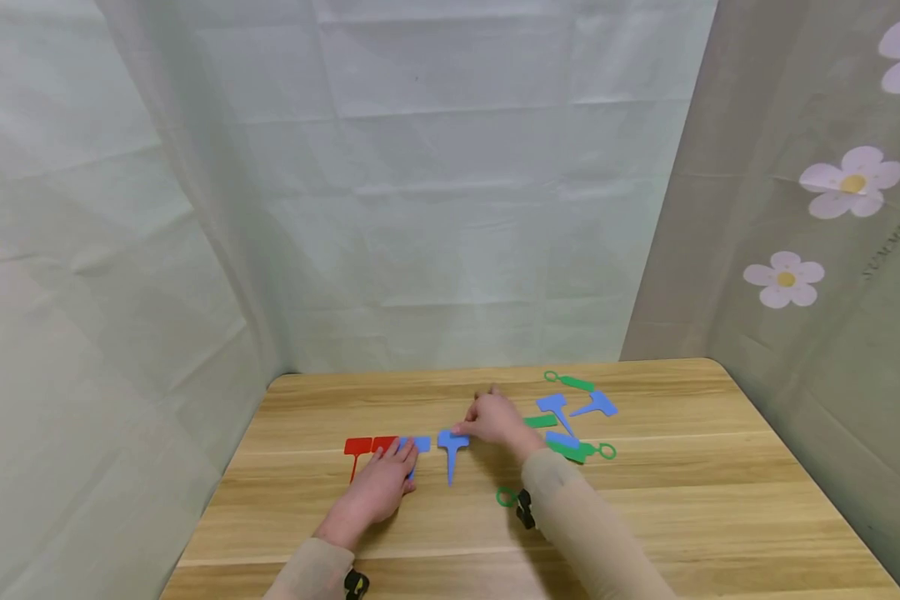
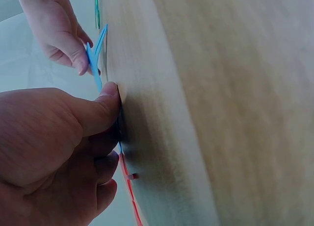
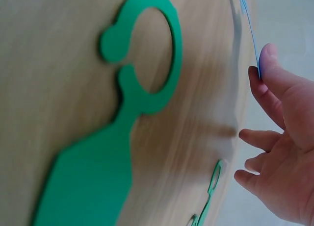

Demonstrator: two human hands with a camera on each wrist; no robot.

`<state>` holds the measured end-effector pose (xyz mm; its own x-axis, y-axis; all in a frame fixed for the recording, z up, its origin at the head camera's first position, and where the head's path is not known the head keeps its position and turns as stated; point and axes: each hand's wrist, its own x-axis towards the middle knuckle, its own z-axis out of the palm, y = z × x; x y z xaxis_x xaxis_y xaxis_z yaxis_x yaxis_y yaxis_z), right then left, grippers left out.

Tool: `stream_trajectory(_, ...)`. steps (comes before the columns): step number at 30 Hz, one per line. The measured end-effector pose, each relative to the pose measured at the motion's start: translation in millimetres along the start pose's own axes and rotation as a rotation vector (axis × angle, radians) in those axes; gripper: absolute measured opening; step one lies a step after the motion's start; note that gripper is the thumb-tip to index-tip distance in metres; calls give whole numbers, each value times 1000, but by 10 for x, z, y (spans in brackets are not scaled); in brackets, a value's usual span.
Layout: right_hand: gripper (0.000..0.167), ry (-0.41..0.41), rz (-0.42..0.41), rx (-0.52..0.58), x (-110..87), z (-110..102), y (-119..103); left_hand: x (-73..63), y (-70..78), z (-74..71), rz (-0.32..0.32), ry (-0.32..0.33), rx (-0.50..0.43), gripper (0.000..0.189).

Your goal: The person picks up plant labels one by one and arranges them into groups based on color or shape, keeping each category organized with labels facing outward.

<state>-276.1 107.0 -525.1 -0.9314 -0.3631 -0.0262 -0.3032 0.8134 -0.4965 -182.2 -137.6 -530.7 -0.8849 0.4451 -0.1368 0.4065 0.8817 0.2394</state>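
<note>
While the right hand [image 1: 497, 421] pinches a thin, flat blue T-shaped tag [image 1: 452, 440] by its crossbar between thumb and forefinger, the other fingers of that hand stand apart from it. This tag lies near the middle of the wood-grain counter [image 1: 690, 500], its stem towards six o'clock; I cannot tell whether it touches the surface.

At nine o'clock from it, the left hand [image 1: 381, 483] rests its extended fingers across a row: a second flat blue T-shaped tag [image 1: 422, 444], partly covered, then two flat red tags [image 1: 357, 445], side by side.

Around two o'clock lie two more blue T-shaped tags [image 1: 600, 403] and a slim green ring-ended tag [image 1: 577, 384]. Towards three o'clock, a blue piece [image 1: 562, 438] overlaps a larger green ring-ended tag [image 1: 587, 450]. At four o'clock, a green split ring [image 1: 506, 497] shows beside the right sleeve [image 1: 581, 517].
</note>
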Motion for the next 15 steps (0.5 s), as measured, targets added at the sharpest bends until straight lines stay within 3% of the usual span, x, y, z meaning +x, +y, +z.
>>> stream_trajectory(15,34,9,-17,-133,21,93,-74,8,5,3,-12,-2,1,60)
